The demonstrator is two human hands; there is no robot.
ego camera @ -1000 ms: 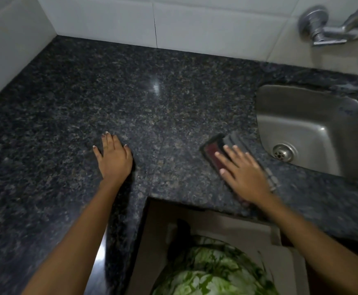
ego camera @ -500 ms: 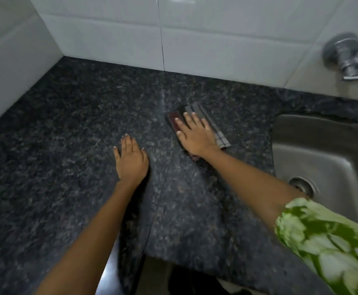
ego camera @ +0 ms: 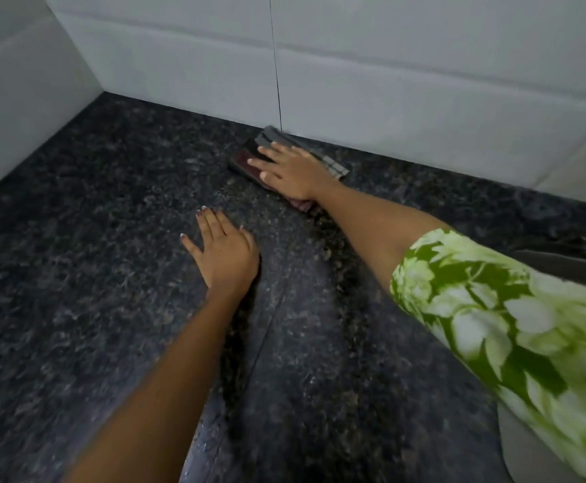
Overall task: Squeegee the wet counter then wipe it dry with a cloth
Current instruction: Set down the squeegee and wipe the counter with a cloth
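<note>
A folded dark cloth (ego camera: 249, 153) with grey and maroon checks lies on the black speckled granite counter (ego camera: 93, 273), its far end touching the white tiled back wall. My right hand (ego camera: 293, 172) presses flat on top of the cloth, fingers spread, covering its middle. My left hand (ego camera: 223, 252) rests flat on the bare counter nearer to me, palm down, fingers apart, holding nothing. No squeegee is in view.
White tiled walls (ego camera: 389, 81) close the counter at the back and on the left, meeting in a corner at the upper left. A sliver of the steel sink (ego camera: 563, 259) shows at the right edge behind my green patterned sleeve (ego camera: 511, 325).
My right hand has pushed the cloth away from me, from beside the sink across the counter up to the back wall. The left hand has stayed flat on the counter.
</note>
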